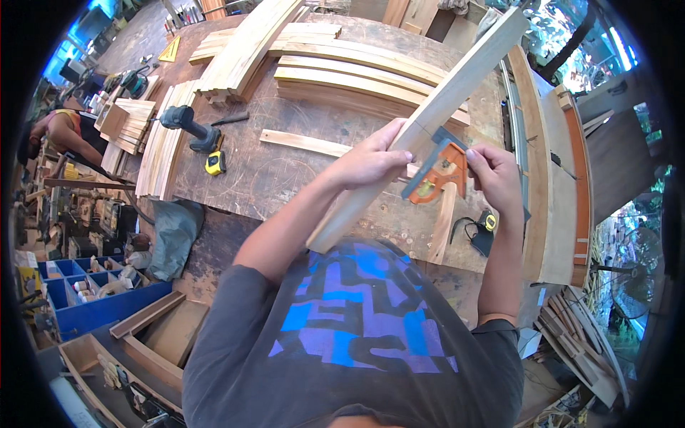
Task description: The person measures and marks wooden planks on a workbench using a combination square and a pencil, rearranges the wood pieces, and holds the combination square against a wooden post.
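My left hand (372,157) is wrapped round a long pale wooden board (435,100), its thumb lying along the face. The board slants up from close to my shirt toward the far right, raised over the workbench (285,178). Against the board's right edge sits an orange-headed combination square (451,170) with a grey blade. At the square's right side, my right hand (496,175) is closed, thumb and forefinger pinching the edge of its head. The other right fingers curl in, and whether they hold anything more is hidden.
Stacked planks (357,75) lie across the bench's far side. A cordless drill (189,127) and a yellow tape measure (215,162) rest at left; another tape measure (488,220) is by my right forearm. A person (61,135) bends over at far left. A blue divided box (100,303) stands lower left.
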Demonstrator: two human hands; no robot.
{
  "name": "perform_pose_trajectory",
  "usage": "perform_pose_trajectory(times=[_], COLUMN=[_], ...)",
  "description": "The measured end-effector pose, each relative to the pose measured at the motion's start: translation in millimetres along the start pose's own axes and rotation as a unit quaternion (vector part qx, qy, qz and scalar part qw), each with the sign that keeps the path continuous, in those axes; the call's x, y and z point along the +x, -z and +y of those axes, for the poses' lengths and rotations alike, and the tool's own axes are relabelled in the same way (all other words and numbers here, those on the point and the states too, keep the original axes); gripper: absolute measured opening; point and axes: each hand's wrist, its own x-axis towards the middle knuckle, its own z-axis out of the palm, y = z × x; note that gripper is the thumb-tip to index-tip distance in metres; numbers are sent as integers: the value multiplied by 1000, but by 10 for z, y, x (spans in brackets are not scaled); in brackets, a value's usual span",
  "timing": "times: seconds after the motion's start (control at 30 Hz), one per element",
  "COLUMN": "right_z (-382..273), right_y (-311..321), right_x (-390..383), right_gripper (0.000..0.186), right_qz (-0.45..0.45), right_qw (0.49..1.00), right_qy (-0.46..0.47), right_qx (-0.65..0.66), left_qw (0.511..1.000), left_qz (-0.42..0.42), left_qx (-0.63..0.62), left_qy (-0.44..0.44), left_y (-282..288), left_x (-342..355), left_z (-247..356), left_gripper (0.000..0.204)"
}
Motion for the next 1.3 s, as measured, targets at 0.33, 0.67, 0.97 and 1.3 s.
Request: perform_pose_trajectory(times=[0.33, 0.67, 0.97, 1.3], right_z=[-733, -60, 200, -250], right_y=[632, -10, -128, -299], right_x=[64, 291, 9, -69], right_gripper=[22, 26, 27, 22], right_qz=[-196, -459, -268, -228], right_qw=[918, 884, 957, 958], right_qy=[151, -47, -3, 55], right_qx=[-310, -75, 112, 164], left_qw=[874, 712, 613, 957], left_qz=[-152, -246, 46, 171], left_qx=[440, 658, 736, -179], left_qy=[139, -3, -283, -153], left_y=[270, 243, 407, -191], left_x=[-75, -15, -107, 166], left_z=[599, 768, 884, 9], left_gripper=[39, 34, 47, 50])
